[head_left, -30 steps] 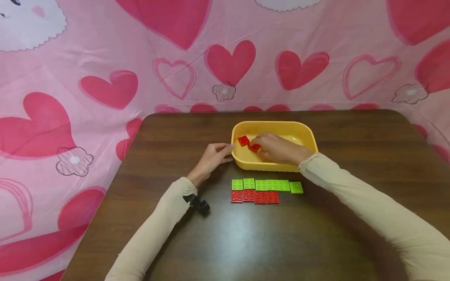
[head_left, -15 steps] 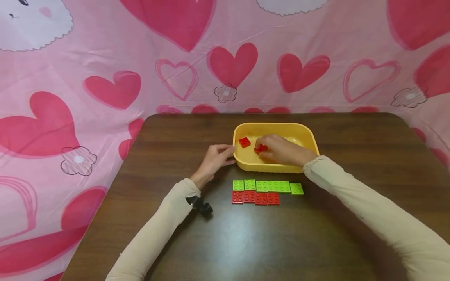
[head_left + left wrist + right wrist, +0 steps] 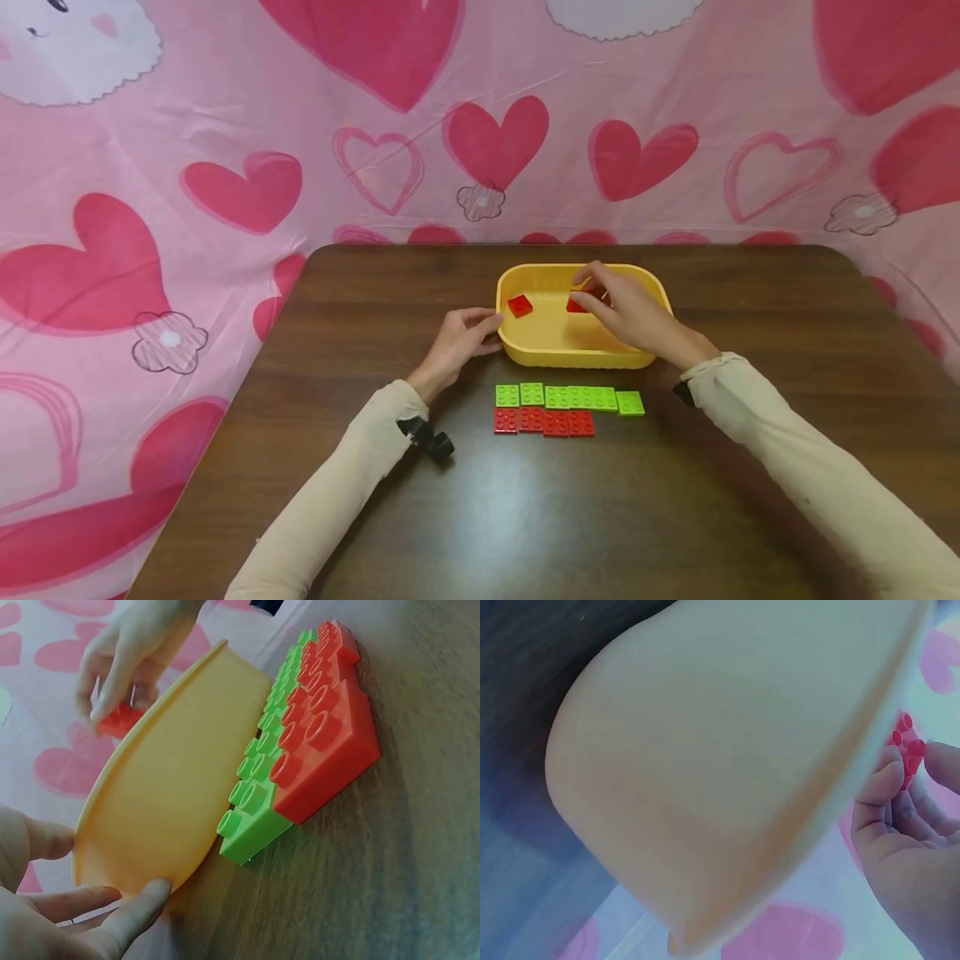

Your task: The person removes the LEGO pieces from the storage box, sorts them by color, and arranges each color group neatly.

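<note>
My right hand pinches a red toy brick between thumb and fingertips, over the yellow plastic bin. In the right wrist view the studs of this red brick show beside the bin's rim. My left hand touches the bin's left end. The left wrist view shows fingertips against its outer wall. Another red brick lies inside the bin at the left. In front of the bin, a row of lime green bricks lies against a shorter row of red bricks.
The bin stands toward the back of a dark wooden table. A pink cloth with hearts hangs behind the table. Each wrist carries a small black camera.
My right hand has risen from the bin floor and moved right with the red brick. The left hand stays at the bin's end; the other red brick remains at the left inside.
</note>
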A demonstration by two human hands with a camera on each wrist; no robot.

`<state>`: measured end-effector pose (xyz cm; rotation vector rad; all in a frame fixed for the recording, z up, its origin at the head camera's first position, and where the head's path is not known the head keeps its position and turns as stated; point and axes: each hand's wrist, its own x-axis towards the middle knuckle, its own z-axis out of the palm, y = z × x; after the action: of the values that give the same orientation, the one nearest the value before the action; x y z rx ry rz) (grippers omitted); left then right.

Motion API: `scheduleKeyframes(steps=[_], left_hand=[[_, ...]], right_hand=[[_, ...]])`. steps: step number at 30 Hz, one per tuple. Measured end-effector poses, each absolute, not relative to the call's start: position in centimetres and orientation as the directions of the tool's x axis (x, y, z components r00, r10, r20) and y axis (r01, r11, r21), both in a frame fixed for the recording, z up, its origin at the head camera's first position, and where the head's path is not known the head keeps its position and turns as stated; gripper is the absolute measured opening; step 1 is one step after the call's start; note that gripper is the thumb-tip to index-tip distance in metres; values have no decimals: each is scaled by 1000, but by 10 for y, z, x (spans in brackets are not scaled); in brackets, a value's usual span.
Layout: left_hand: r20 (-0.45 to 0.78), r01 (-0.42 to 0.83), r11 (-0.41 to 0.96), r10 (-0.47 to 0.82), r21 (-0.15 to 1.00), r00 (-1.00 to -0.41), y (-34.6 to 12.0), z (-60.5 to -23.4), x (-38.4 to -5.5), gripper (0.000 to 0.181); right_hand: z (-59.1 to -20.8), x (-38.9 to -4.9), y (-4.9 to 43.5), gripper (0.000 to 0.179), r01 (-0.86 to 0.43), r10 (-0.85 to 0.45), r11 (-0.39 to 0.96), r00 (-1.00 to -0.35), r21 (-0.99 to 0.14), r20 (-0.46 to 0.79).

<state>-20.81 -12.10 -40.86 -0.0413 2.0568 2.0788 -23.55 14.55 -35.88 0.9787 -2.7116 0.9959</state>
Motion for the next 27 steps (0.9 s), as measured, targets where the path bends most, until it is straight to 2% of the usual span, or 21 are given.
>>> scheduleKeyframes(steps=[4,6,11,14,21,27], left_hand=[[-183,-183,9,125,983,-975,-122,-408,-207,39],[-183,-183,10,123,983,-975,-122,-408,-207,39],[-171,-170,20,128,985,-977,-120,-407,-208,38],[-167,-165,23,130,986,-977,-119,-406,-208,38],[-179,-177,28,126,984,-976,-119,-405,-209,38],[-175,-173,26,136,985,-975,-119,-406,-209,40]], right_hand=[[-356,-227,153,10,-630,-534,546,-769,-552,350],[-354,-220,157,10,-626,-531,542,-772,-560,349],[-350,-196,172,17,-554,-508,582,-819,-595,266],[-349,-180,179,21,-537,-517,600,-826,-593,225],[-352,-151,186,24,-561,-583,565,-790,-605,188],[-370,-140,188,18,-591,-649,512,-741,-623,170]])
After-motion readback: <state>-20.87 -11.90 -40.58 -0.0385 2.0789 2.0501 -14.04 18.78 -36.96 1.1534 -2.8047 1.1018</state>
